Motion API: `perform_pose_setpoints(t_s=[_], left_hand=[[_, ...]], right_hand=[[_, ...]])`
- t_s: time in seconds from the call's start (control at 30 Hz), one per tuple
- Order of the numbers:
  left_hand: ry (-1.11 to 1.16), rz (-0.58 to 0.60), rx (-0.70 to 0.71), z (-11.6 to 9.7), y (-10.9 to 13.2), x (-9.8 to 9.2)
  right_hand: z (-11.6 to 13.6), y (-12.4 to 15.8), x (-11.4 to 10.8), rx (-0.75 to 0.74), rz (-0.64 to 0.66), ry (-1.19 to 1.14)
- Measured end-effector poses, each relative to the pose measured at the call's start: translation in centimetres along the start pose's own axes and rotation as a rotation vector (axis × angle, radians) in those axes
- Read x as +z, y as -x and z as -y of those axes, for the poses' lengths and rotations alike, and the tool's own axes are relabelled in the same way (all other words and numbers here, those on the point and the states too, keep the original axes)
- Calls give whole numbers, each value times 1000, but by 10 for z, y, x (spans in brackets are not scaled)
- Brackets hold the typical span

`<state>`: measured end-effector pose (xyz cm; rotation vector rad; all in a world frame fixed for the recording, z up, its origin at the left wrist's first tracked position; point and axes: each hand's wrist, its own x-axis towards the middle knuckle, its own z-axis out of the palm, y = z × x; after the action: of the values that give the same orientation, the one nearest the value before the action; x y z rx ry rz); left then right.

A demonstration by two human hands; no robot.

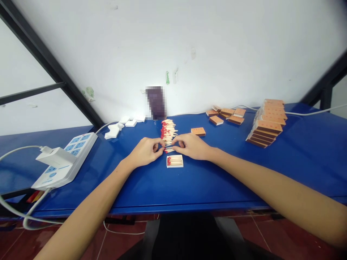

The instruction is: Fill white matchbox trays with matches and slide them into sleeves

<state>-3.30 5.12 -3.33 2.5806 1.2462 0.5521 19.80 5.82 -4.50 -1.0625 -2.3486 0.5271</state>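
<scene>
A long heap of red-headed matches (pixel 168 129) lies on the blue table, heads toward the left. At its front end, my left hand (pixel 146 152) pinches a few matches by their red heads. My right hand (pixel 191 146) closes thumb and finger at the bare wooden ends of the same small group. Just in front of the hands, a white matchbox tray (pixel 175 165) holds several matches, their heads also to the left. Behind my right hand lies an orange-and-brown matchbox sleeve or box (pixel 198 131); whether anything is inside cannot be seen.
Several white trays (pixel 114 130) lie at the back left. A loose group of matchboxes (pixel 227 115) is at the back right, with a tall leaning stack of boxes (pixel 268 122) beyond. A white power strip (pixel 78 151) with cables occupies the left. A blurred dark object (pixel 156 103) leans on the wall.
</scene>
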Motion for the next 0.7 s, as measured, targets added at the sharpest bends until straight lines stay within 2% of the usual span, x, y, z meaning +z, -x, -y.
perform_pose_setpoints(t_s=[0.23,0.43,0.7], left_hand=[[-89,-60,29,3,1,-1],[-109,-101,-13,4,1,-2],[-65,-47,-4,3,1,1]], right_hand=[[0,0,1,-8,-6,41],[1,0,0,-2,3,32],[3,0,0,4,3,66]])
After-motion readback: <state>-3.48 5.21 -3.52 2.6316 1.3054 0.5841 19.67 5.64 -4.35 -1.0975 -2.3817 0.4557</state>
